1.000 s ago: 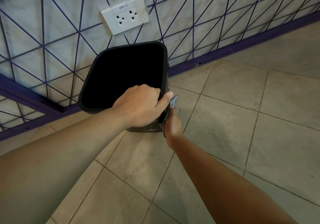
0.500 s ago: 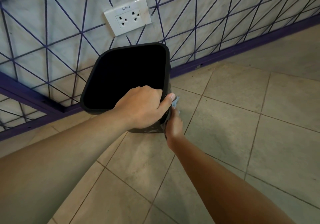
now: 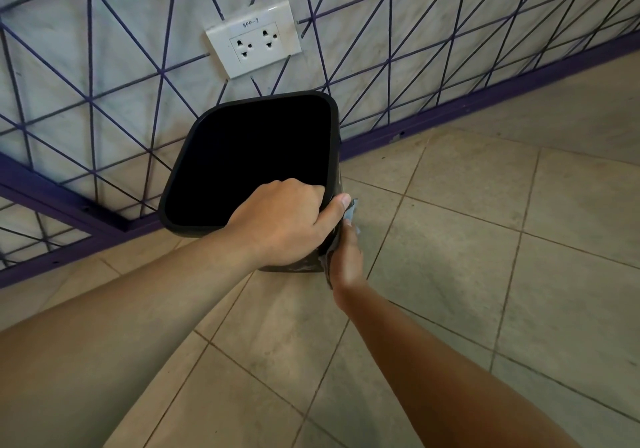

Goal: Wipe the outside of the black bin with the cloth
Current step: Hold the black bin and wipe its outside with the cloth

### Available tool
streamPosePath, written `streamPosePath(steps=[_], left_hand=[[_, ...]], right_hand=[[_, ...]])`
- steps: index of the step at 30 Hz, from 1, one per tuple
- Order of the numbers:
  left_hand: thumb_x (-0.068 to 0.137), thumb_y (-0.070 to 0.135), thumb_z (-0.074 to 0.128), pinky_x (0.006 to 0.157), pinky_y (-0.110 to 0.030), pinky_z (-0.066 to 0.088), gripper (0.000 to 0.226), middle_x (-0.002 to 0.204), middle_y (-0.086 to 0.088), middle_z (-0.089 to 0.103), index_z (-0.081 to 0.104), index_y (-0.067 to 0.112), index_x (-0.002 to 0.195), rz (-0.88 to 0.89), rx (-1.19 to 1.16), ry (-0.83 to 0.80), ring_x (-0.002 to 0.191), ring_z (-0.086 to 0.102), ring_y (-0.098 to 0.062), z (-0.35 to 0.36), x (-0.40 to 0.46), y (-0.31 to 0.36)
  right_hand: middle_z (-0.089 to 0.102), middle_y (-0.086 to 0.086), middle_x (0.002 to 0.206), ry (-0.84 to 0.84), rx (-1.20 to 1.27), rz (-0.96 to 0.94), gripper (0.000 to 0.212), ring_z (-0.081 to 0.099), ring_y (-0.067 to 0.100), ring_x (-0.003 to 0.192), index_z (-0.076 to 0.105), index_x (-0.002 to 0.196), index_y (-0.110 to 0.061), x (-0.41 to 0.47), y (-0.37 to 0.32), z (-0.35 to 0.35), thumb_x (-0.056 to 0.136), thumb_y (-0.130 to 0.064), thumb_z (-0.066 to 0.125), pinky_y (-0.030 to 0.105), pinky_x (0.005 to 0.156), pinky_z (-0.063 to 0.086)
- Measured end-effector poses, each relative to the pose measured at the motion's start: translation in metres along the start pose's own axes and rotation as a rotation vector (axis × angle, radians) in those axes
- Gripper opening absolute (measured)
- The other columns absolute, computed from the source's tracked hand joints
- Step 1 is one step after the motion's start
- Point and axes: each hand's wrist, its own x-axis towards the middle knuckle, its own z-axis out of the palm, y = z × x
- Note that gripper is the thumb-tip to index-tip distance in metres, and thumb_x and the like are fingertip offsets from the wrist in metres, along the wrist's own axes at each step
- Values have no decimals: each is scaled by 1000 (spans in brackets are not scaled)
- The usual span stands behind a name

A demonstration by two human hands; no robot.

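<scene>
Item: black bin (image 3: 249, 160), rectangular with rounded corners, standing on the tiled floor (image 3: 485, 274) close to the wall.
Orientation: mouth faces up toward the camera; its long axis runs from mouth to base and leans, the mouth closer to the wall, the base closer to the person.
Interior: uniformly dark, contents cannot be told.
Left hand (image 3: 287, 225): grips the near right corner of the rim, fingers curled over the edge into the opening, thumb (image 3: 337, 206) pressed on the outside.
Right hand (image 3: 346, 257): set against the bin's right outer side, below the left hand; whether its fingers are curled or flat cannot be told.
Cloth (image 3: 351, 210): grey-blue, between the right hand and the bin wall, a corner showing beside the left thumb.
Hands relative to bin: both at its near right corner, one above the other, nearly touching.
Wall: pale, crossed by a purple wire grid (image 3: 433, 49).
Fixture: white double socket (image 3: 254, 38) labelled "8PP-2", above the bin.
</scene>
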Motion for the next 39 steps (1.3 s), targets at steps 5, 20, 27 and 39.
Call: streamPosePath(steps=[5,20,27,39], left_hand=[[97,60,23,43,-28,40,58,47,5,50,48,25,58,-1,20,8,42,51,-8,1,0,-1],[97,58,27,47,-31,44,56,50,4,53,47,23,59,-17,-29,-21,46,54,-10,-4,0,1],[97,61,21,46,-29,33,60,47,6,46,43,24,55,9,-32,0,43,48,-7,-3,0,-2],[101,53,17,49,-27,40,57,50,6,53,48,28,60,9,-93,-8,47,55,-6,-2,-3,-1]], right_hand=[[57,16,161,-4,52,56,55,56,30,150,40,169,-15,-1,-9,0,120,-37,26,15,83,58],[65,11,153,42,66,138,55,63,26,141,48,165,-19,-2,-20,5,118,-45,36,18,73,54],[60,15,157,31,60,127,55,63,27,136,42,169,-18,-5,-13,2,119,-40,31,13,61,56],[57,16,161,15,82,104,55,62,25,139,43,168,-16,-5,-22,4,119,-40,30,26,102,62]])
